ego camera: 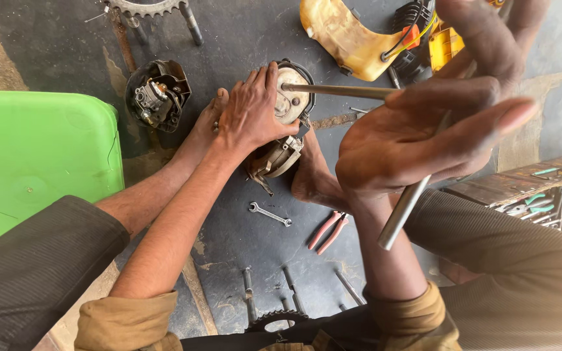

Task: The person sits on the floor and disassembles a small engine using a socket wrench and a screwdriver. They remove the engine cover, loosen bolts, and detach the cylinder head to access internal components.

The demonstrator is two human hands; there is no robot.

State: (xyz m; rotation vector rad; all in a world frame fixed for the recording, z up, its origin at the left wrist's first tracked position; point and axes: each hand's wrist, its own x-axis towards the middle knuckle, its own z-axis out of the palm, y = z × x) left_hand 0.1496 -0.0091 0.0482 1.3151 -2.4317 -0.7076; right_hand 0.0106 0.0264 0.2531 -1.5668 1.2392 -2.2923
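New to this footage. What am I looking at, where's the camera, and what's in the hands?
There is no machine here: a person sits on the ground and works with bare hands. The single picture comes from a camera on that person's head, looking down, so the arms and knees frame the view.

The left hand presses on a small engine part, which is braced between the bare feet. The right hand, raised close to the lens, has a loose grip on a long metal rod. A second rod runs from that hand to the part's round face.

On the dark floor lie a wrench, red-handled pliers, a second engine part, a sprocket and a yellowish tank. A green bin stands left, a tool tray right.
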